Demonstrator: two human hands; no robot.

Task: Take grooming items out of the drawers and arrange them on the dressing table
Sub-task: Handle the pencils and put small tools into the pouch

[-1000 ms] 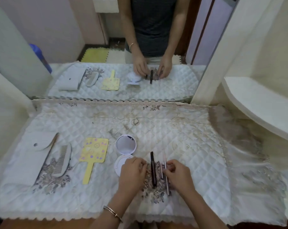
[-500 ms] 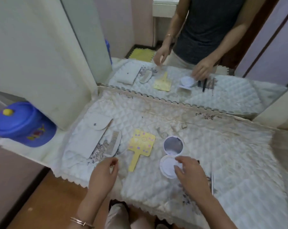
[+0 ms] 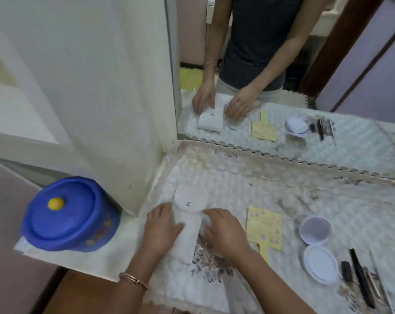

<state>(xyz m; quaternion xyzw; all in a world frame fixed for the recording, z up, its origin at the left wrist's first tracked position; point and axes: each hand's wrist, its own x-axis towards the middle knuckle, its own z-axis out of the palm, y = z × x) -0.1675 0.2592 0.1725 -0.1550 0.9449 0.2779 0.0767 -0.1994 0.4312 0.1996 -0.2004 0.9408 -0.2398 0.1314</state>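
A white pouch with a metal snap lies at the left end of the quilted dressing table cover. My left hand grips its left side, fingers laid over it. My right hand presses on its right edge with curled fingers and hides the comb. To the right lie a yellow hand mirror, an open round compact with its white lid, and several dark pencils and thin tools.
A blue lidded tub stands on a low ledge left of the table. A white side panel rises behind it. The wall mirror along the table's back reflects the items and a person's arms.
The view has swung left. My left hand moved up onto the pouch. My right hand left the compact and came across to the pouch's right edge, covering the comb.
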